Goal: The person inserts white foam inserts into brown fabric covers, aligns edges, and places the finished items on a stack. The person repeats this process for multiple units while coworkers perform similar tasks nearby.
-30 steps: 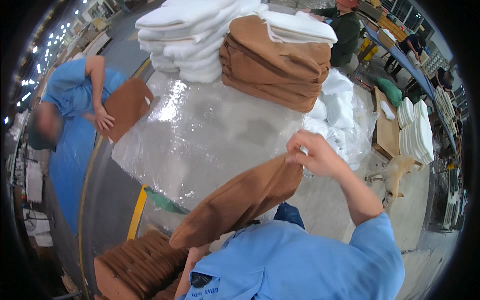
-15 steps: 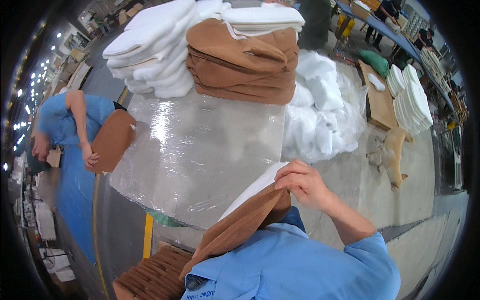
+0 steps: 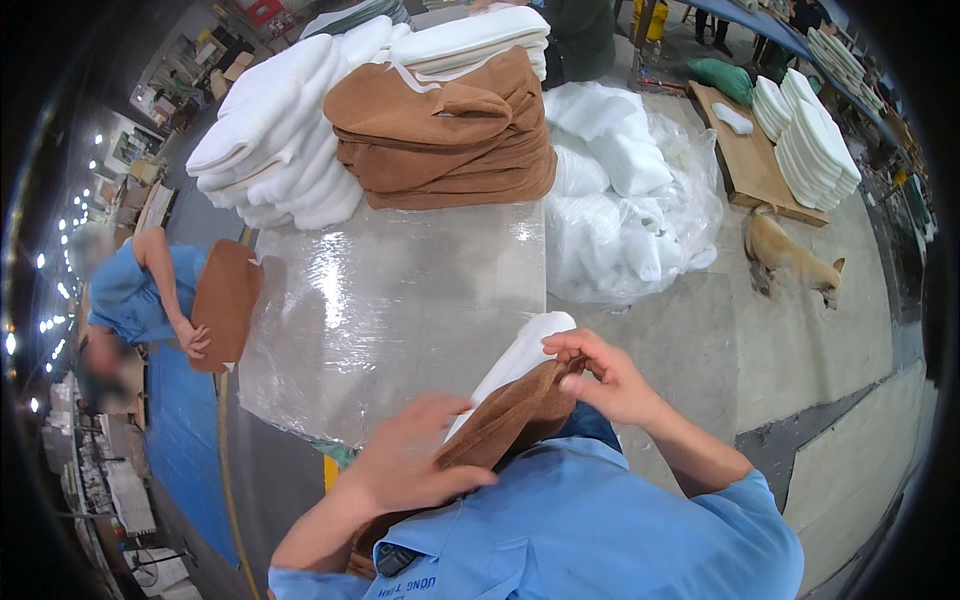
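Observation:
Against my front, at the near edge of the table, stands a brown fabric cover (image 3: 510,418) with a white padded piece (image 3: 525,345) along its far side. My right hand (image 3: 610,380) is curled over the cover's upper right end, fingertips and thumb on its edge. Slightly blurred, my left hand (image 3: 420,455) straddles the lower left part, fingers on the far side and thumb apart on the near side. Its grip does not look closed. My body and left forearm hide the cover's lower end.
A plastic-wrapped table (image 3: 400,300) bears a brown cover stack (image 3: 440,150) and a white pad stack (image 3: 280,130). Bagged white pieces (image 3: 630,210) lie right of it. A co-worker (image 3: 150,290) at left handles a brown piece (image 3: 225,305). A dog (image 3: 790,255) is on the floor at right.
My left hand has come into view and onto the cover. The right hand's pinch has loosened somewhat, and the cover sits less stretched. The view has shifted; the dog's pose differs.

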A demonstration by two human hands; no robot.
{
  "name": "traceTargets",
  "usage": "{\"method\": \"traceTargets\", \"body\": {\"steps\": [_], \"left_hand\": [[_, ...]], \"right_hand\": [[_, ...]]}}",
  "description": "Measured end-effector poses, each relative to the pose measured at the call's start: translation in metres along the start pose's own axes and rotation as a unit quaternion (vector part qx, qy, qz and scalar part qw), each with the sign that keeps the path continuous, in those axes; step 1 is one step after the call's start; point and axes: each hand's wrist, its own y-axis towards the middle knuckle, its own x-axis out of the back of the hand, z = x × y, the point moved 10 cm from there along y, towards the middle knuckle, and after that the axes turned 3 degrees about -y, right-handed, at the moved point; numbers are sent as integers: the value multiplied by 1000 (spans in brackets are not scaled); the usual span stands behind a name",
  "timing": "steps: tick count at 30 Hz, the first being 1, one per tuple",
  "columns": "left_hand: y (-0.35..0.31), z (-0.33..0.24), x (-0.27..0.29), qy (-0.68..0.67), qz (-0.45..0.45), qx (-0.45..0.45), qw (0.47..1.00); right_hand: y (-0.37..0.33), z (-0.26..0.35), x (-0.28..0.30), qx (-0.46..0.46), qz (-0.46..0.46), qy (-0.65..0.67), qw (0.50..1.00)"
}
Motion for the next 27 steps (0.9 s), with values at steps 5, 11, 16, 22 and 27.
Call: {"method": "traceTargets", "body": {"steps": [5, 11, 16, 22, 27], "left_hand": [[20, -25, -56, 87, 219, -21, 972], [-4, -51, -74, -97, 332, -139, 928], [-9, -52, -84, -187, 350, -160, 904], [-4, -59, -89, -243, 370, -186, 877], [-2, -60, -97, -294, 390, -189, 852]], "right_hand": [[-27, -73, 21, -145, -33, 100, 984], [-70, -128, -33, -324, 49, 211, 921], [-67, -139, -44, -346, 104, 171, 917], [-64, -138, -63, -322, 109, 382, 859], [-65, -141, -63, -294, 104, 483, 818]]}}
